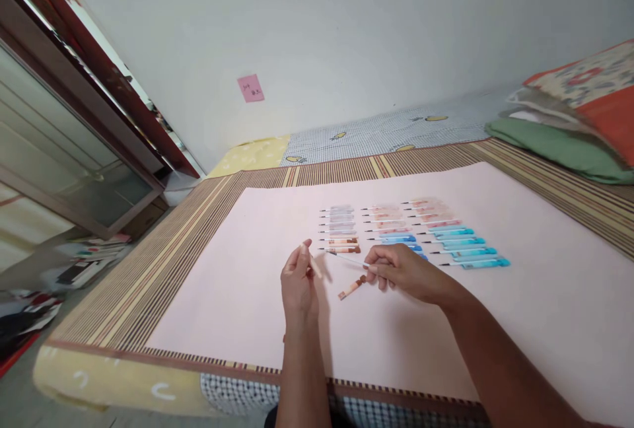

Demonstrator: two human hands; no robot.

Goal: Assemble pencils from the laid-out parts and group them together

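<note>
Your left hand (299, 281) pinches a cream pen part (316, 265); your right hand (399, 271) grips a slim white refill (348, 260). The brown-and-peach pen barrel (351, 289) lies near your right hand on the pink sheet (242, 283).

"Where does your view look from?"

"From your head, facing forward and down; the wall (347, 38) fills twelve o'clock."

"How near is it?"

"Near: your left hand (299, 276) shows at six o'clock, your right hand (402, 271) at four, with the pale sheet (228, 283) spreading around them."
</note>
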